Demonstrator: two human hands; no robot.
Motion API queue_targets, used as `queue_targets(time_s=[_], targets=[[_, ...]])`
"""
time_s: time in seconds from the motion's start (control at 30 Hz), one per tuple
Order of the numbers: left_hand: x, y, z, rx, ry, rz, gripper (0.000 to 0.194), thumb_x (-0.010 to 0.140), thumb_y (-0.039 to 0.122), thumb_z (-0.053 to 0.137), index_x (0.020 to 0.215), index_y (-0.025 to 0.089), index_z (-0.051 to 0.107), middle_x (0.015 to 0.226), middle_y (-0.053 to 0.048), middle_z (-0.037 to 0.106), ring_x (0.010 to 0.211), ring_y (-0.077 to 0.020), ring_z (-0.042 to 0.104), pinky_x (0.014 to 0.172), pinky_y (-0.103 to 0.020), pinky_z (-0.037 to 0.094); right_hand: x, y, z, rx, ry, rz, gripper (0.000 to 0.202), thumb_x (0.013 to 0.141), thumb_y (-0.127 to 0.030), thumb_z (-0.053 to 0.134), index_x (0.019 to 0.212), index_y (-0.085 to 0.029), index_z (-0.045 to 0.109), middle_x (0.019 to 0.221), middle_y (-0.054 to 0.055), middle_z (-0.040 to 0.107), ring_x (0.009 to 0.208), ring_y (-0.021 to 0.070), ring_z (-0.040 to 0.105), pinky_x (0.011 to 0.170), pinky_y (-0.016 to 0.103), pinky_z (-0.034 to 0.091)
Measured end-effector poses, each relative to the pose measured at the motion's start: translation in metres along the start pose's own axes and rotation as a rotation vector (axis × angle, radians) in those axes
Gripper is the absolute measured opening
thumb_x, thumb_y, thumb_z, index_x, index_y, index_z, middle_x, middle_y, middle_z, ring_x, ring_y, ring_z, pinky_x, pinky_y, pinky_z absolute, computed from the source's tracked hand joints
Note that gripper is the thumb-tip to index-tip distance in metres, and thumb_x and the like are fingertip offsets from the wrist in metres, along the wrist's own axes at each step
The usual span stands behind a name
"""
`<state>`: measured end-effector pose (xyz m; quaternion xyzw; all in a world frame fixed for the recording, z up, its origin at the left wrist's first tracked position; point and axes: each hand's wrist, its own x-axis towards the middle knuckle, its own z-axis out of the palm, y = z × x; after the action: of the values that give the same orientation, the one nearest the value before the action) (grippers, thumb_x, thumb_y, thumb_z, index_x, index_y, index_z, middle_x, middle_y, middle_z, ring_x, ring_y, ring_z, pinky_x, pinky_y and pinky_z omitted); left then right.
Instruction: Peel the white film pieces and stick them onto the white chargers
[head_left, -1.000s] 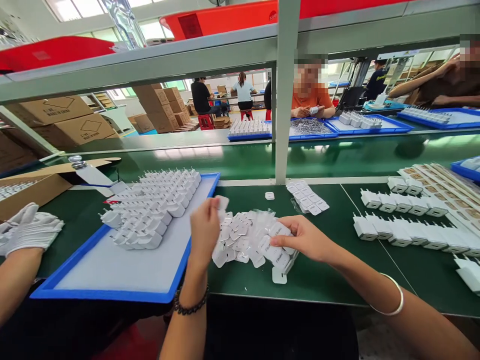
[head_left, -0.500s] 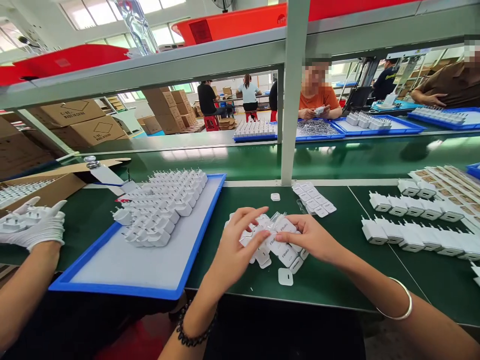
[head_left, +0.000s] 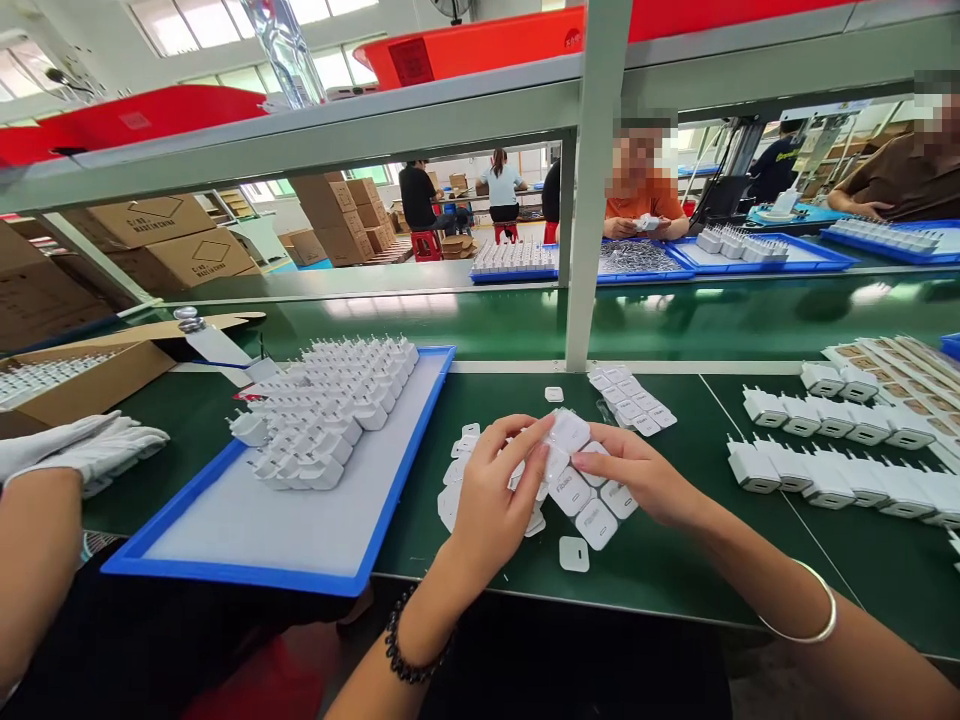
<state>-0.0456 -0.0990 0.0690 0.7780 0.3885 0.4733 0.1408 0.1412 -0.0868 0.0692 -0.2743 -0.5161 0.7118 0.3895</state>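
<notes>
My left hand (head_left: 501, 490) pinches the upper left edge of a sheet of white rounded-square labels (head_left: 596, 524), with its thumb and fingertips at one label. On the other side, my right hand (head_left: 637, 470) grips the same sheet between thumb and fingers. Printed lettering and small slots show on the labels. More white label pieces (head_left: 450, 500) lie on the green table beneath and left of my left hand. A single label (head_left: 574, 554) rests near the table's front edge, and a small one (head_left: 553, 394) lies farther back. Behind my right hand is another label sheet (head_left: 632, 400).
A blue-rimmed tray (head_left: 247, 572) of white plug adapters (head_left: 322, 420) stands left. Rows of adapters (head_left: 832, 475) are at right. A co-worker's gloved hands (head_left: 97, 450) are at far left, near a cardboard box (head_left: 97, 385). A shelf post (head_left: 592, 200) rises behind the table.
My left hand has moved slightly right and up, now pinching the sheet's upper edge. The sheet is lifted and spread more. The co-worker's gloved hands have come together, and the adapters they held are no longer visible.
</notes>
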Motion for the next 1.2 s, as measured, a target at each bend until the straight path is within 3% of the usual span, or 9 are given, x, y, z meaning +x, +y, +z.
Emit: queue_targets(time_s=[0.33,0.57,0.73,0.93,1.2], targets=[[0.018,0.004,0.007,0.044,-0.005,0.067,0.029,0.095,0.019,0.051,0.120,0.023,0.064,0.114,-0.008,0.061,0.101,-0.0191,0.058,0.087,-0.035,0.051,-0.003,-0.003,-0.005,-0.048,0.093,-0.076,0.025,0.087,-0.034,0.065,0.105,-0.017,0.066,0.072,0.001,0.066,0.060,0.0123,0.059,0.053,0.021,0.045],[0.019,0.009,0.009,0.074,0.009,0.069,0.029,0.095,0.018,0.050,0.120,0.022,0.064,0.113,-0.008,0.063,0.100,-0.0183,0.060,0.085,-0.033,0.051,-0.006,-0.004,-0.004,-0.136,0.105,-0.145,0.023,0.089,-0.034,0.061,0.107,-0.020,0.066,0.082,0.002,0.067,0.068,0.0146,0.059,0.061,0.025,0.047],[0.016,0.009,0.013,0.086,0.019,0.059,0.031,0.096,0.019,0.047,0.123,0.022,0.062,0.112,-0.008,0.066,0.103,-0.0191,0.061,0.086,-0.032,0.052,-0.004,-0.003,-0.002,-0.250,0.191,-0.145,0.022,0.088,-0.035,0.061,0.101,-0.019,0.067,0.082,0.003,0.065,0.071,0.0176,0.059,0.064,0.028,0.049],[0.014,0.012,0.009,0.275,-0.084,0.121,0.039,0.094,0.026,0.054,0.132,0.017,0.053,0.120,-0.010,0.068,0.108,-0.0224,0.063,0.093,-0.038,0.047,-0.003,-0.002,0.000,-0.328,0.223,-0.180,0.018,0.090,-0.033,0.057,0.097,-0.019,0.065,0.079,0.001,0.060,0.068,0.0160,0.054,0.061,0.027,0.046],[0.016,0.017,0.003,0.464,-0.163,0.184,0.037,0.098,0.025,0.044,0.133,0.014,0.047,0.122,-0.011,0.068,0.109,-0.0205,0.066,0.100,-0.042,0.041,-0.004,-0.001,-0.002,-0.415,0.174,-0.208,0.020,0.093,-0.033,0.050,0.101,-0.020,0.064,0.087,0.004,0.059,0.076,0.0189,0.055,0.067,0.029,0.047]])
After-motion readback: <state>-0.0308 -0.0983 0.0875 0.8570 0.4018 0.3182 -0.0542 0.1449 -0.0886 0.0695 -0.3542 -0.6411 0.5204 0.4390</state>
